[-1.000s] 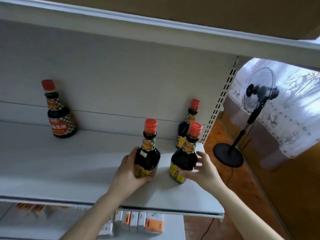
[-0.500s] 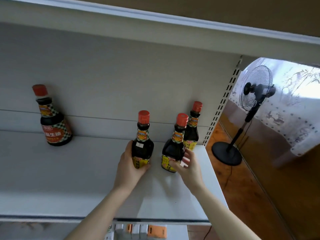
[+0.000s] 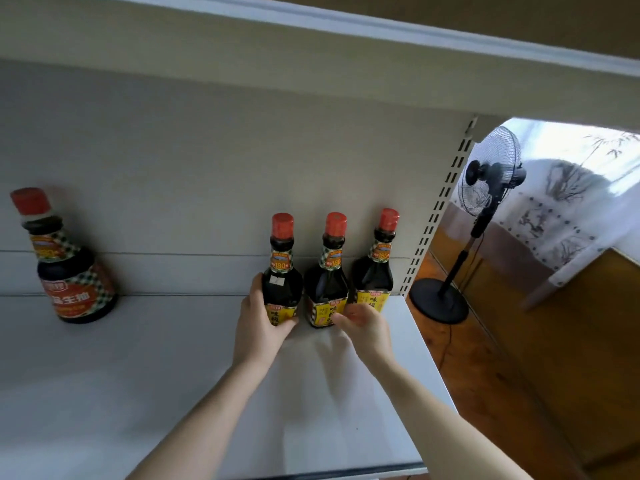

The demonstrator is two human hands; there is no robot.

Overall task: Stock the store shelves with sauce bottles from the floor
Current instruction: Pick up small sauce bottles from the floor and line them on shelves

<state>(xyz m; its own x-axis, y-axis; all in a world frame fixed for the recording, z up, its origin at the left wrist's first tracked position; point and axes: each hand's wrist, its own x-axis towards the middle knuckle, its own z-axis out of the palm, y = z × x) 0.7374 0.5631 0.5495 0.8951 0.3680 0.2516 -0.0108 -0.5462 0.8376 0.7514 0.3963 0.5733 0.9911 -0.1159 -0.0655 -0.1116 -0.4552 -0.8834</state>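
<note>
Three slim dark glass sauce bottles [image 3: 375, 271], red-capped and yellow-labelled, stand in a row at the back right of the white metal shelf [image 3: 138, 375]. Your left hand [image 3: 259, 320] wraps the leftmost bottle [image 3: 282, 285]. Your right hand [image 3: 363, 323], blurred, sits by the middle bottle [image 3: 327, 285], its grip impossible to tell. One wider red-labelled bottle [image 3: 72, 278] stands far left.

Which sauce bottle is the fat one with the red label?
The big bottle standing alone at the left end of the shelf. The three slimmer bottles on the right wear yellow labels.
</note>
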